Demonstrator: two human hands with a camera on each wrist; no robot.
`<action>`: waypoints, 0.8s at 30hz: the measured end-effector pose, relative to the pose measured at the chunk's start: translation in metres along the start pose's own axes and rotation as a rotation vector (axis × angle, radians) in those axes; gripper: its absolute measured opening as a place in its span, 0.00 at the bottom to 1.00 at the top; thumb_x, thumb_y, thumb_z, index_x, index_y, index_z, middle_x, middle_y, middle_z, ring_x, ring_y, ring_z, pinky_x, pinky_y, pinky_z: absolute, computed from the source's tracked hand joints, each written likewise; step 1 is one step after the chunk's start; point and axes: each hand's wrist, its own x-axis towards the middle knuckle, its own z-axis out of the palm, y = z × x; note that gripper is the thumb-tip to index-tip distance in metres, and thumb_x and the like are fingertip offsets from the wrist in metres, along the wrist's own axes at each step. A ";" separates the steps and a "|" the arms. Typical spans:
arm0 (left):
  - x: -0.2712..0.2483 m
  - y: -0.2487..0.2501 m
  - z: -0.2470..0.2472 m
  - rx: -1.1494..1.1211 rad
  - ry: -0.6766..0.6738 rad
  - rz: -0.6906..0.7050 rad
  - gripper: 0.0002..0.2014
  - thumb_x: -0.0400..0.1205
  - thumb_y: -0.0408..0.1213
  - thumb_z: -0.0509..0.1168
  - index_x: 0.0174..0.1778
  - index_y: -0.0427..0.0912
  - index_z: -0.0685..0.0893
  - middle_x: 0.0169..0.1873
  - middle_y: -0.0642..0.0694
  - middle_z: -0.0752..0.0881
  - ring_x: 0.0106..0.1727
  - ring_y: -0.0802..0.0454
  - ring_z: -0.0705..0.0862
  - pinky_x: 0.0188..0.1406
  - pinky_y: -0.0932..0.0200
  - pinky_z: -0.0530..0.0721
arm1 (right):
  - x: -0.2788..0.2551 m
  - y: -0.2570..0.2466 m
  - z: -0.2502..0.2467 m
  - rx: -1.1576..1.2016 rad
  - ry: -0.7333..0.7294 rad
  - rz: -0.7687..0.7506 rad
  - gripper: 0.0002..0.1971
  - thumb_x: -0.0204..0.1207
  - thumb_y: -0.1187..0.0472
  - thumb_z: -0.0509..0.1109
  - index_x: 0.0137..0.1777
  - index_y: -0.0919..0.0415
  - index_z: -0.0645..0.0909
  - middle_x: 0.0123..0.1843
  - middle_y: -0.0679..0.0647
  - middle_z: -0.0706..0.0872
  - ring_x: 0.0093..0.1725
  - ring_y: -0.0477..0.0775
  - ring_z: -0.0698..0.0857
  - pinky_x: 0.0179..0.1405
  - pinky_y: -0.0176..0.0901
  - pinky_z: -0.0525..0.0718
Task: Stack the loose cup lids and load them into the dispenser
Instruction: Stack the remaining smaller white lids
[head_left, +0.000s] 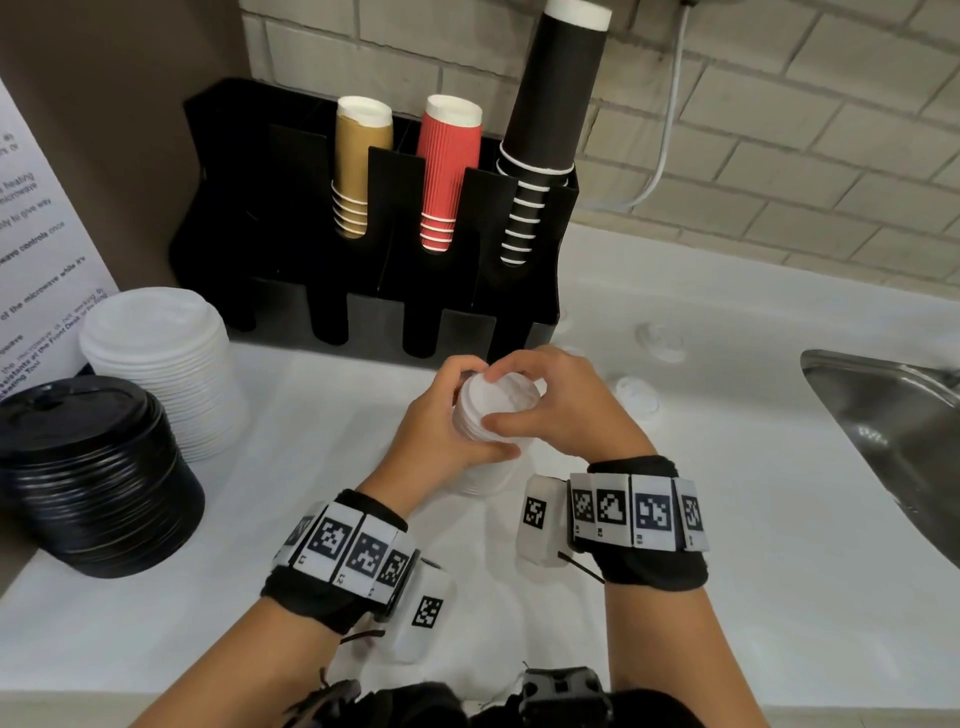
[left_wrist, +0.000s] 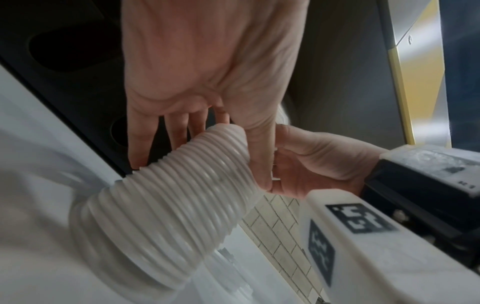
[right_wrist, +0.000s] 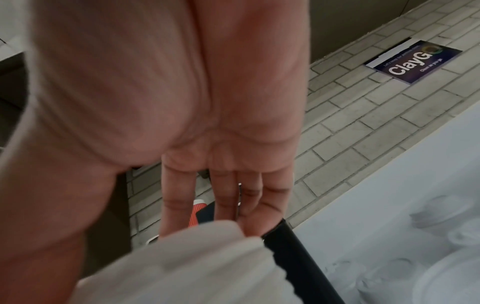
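A tall stack of small white lids rises from the white counter, in front of the black dispenser. My left hand grips the stack from the left, thumb on the near side and fingers behind. My right hand holds the top of the stack, thumb in front and fingers curled over the far rim. In the left wrist view the ribbed stack leans, with my left fingers behind it. The right wrist view shows the stack blurred below my fingers. Loose small lids lie on the counter to the right.
The dispenser's rear slots hold tan, red and black cups. A stack of large white lids and one of black lids stand at the left. A steel sink is at the right.
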 end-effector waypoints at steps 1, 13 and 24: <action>0.000 -0.001 0.000 -0.006 0.005 0.003 0.38 0.63 0.37 0.85 0.64 0.55 0.73 0.56 0.60 0.83 0.55 0.70 0.80 0.46 0.75 0.80 | 0.000 0.002 0.000 0.040 0.001 -0.006 0.22 0.62 0.53 0.84 0.56 0.48 0.85 0.56 0.49 0.82 0.55 0.46 0.81 0.47 0.27 0.77; 0.003 0.000 0.000 0.001 0.006 0.016 0.36 0.63 0.39 0.85 0.61 0.57 0.72 0.56 0.65 0.80 0.56 0.80 0.75 0.48 0.82 0.75 | 0.035 0.080 -0.021 -0.589 -0.271 0.652 0.28 0.74 0.42 0.71 0.68 0.59 0.78 0.73 0.62 0.70 0.73 0.66 0.70 0.65 0.55 0.74; 0.006 0.005 0.000 0.013 0.033 0.015 0.31 0.66 0.40 0.83 0.61 0.52 0.75 0.56 0.63 0.80 0.58 0.71 0.78 0.50 0.73 0.77 | 0.029 0.076 -0.042 -0.272 -0.146 0.539 0.32 0.65 0.48 0.79 0.66 0.48 0.66 0.56 0.57 0.79 0.53 0.61 0.82 0.45 0.48 0.78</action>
